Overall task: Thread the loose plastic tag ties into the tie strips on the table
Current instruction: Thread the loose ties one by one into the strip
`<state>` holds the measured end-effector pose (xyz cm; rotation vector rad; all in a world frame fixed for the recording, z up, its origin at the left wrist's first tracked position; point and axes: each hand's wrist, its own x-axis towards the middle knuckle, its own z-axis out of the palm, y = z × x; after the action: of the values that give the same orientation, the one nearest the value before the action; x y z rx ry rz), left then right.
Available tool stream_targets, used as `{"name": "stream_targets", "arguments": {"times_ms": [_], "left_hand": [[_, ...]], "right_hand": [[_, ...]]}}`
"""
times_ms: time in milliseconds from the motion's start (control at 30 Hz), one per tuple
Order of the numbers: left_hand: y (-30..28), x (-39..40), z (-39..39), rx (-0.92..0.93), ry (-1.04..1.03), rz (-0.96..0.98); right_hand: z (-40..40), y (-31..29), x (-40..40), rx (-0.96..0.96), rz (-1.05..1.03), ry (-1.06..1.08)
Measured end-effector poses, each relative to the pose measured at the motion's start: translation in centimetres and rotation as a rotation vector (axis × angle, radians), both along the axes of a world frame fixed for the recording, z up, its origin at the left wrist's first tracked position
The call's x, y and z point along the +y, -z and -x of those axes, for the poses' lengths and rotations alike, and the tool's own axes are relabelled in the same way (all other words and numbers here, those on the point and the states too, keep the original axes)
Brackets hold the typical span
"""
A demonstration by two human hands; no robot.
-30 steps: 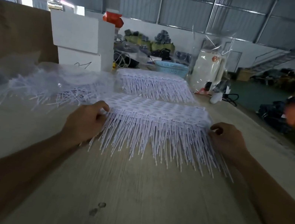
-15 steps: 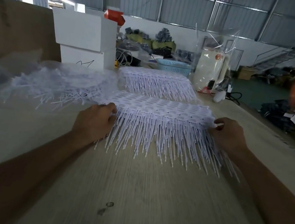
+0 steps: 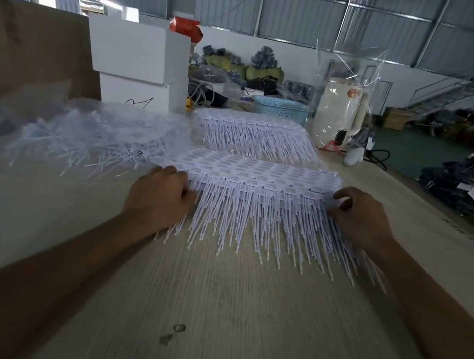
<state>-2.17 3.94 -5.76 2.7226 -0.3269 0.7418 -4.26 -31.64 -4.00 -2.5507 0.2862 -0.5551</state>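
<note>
Tie strips (image 3: 257, 173), stacked in a white slab with their tails fanned toward you, lie on the table (image 3: 237, 320) between your hands. Your left hand (image 3: 161, 195) grasps the slab's left end with curled fingers, and your right hand (image 3: 361, 219) pinches the right end, thumb and fingers bent round the edge.

The loose plastic tag ties (image 3: 85, 141) sit in a tangled heap on clear wrapping, to the left and just beside the slab. A second stack (image 3: 253, 133) lies behind, near the blue basket (image 3: 278, 109).

Your main risk is the slab itself: it looks like many thin layers held only at the ends, so if you lift or slide it with uneven pull, the middle could sag and the layers may shear apart. The tails (long, thin and splayed) could snag on the table or cross with those of the loose heap, and a quick drag leftward would likely sweep loose ties into the fan. Squeezing harder at one end might skew the stack and misalign its holes, which would make threading fiddly.
</note>
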Motion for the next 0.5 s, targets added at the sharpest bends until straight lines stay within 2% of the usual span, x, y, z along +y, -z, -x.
{"name": "stream_targets", "arguments": {"times_ms": [100, 200, 300, 333, 433, 500], "left_hand": [[-0.1, -0.1, 0.3, -0.005, 0.005, 0.044], [-0.2, -0.1, 0.7, -0.030, 0.007, 0.026], [-0.5, -0.1, 0.9, -0.057, 0.003, 0.029], [-0.5, -0.1, 1.0, -0.064, 0.006, 0.031], [-0.4, -0.1, 1.0, -0.101, 0.021, 0.030], [-0.3, -0.2, 0.9, -0.130, 0.037, 0.040]], "right_hand": [[0.3, 0.2, 0.0, -0.044, -0.084, -0.005], [0.5, -0.2, -0.1, -0.074, -0.044, 0.010], [0.7, -0.8, 0.1, -0.190, -0.110, 0.015], [0.8, -1.0, 0.3, -0.224, -0.195, -0.005], [1.7, -1.9, 1.2, -0.309, -0.687, -0.203], [2.4, -2.8, 1.5, -0.328, -0.913, -0.305]]}}
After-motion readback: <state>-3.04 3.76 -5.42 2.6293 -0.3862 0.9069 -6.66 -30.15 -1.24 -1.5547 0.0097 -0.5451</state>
